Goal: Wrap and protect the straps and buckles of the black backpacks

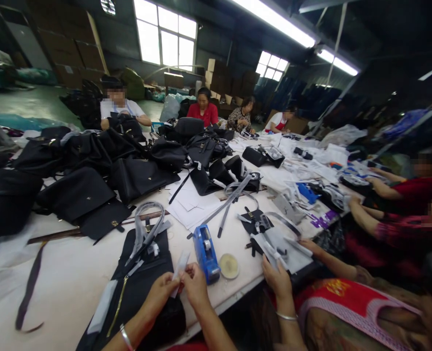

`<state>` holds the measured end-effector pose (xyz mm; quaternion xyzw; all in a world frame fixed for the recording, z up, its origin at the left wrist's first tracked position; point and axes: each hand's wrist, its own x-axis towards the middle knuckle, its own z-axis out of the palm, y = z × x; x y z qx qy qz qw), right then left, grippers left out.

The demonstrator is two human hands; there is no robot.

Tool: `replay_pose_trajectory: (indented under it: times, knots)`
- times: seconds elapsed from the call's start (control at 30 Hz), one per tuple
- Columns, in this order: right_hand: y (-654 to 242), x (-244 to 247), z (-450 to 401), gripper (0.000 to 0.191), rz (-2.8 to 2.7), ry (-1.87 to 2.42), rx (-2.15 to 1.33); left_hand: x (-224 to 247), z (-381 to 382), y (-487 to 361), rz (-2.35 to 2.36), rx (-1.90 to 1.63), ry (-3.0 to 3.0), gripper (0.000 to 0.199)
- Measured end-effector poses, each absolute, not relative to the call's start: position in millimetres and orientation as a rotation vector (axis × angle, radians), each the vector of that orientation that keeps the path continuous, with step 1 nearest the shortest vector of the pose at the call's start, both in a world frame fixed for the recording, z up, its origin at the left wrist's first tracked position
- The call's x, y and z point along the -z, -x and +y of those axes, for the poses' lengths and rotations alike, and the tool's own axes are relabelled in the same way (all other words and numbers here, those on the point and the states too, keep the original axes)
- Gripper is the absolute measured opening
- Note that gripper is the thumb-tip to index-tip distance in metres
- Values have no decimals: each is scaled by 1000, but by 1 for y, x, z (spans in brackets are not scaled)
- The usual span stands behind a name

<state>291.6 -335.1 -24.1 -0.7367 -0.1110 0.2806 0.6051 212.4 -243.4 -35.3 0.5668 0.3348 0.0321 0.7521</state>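
Note:
Between my two hands I hold a narrow white strip (181,268) that looks like thin wrapping paper or foam. My left hand (165,287), with a bangle at the wrist, pinches its lower part. On its right edge the fingertips of my right hand (194,282) are closed. Both hands are over a black bag (152,287) lying flat on the table, with a gold zip and straps wrapped in clear film. Another white strip (102,306) lies along the bag's left side. Right of my hands stands a blue tape dispenser (206,253), beside a round yellowish tape roll (229,266).
Many black bags (84,195) pile up across the left and middle of the table (66,282). White paper sheets (190,202) lie beyond the dispenser. Close on my right, a co-worker's hands (279,278) handle a paper-wrapped item. Other people sit around the table.

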Motion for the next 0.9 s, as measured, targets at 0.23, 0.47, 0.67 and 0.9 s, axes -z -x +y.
replay_pose_trajectory:
  times: [0.23, 0.47, 0.67, 0.9]
  knots:
    - [-333, 10, -380, 13, -553, 2040, -420, 17, -245, -208, 746, -26, -1271, 41]
    - [-385, 36, -425, 23, -452, 2329, -375, 10, -247, -210, 798, -10, -1209, 40]
    - [-387, 45, -421, 25, -445, 2283, -457, 12, -246, -205, 768, -10, -1228, 39]
    - [-376, 27, -436, 22, -412, 2217, -444, 8, -247, -203, 782, -34, -1218, 39]
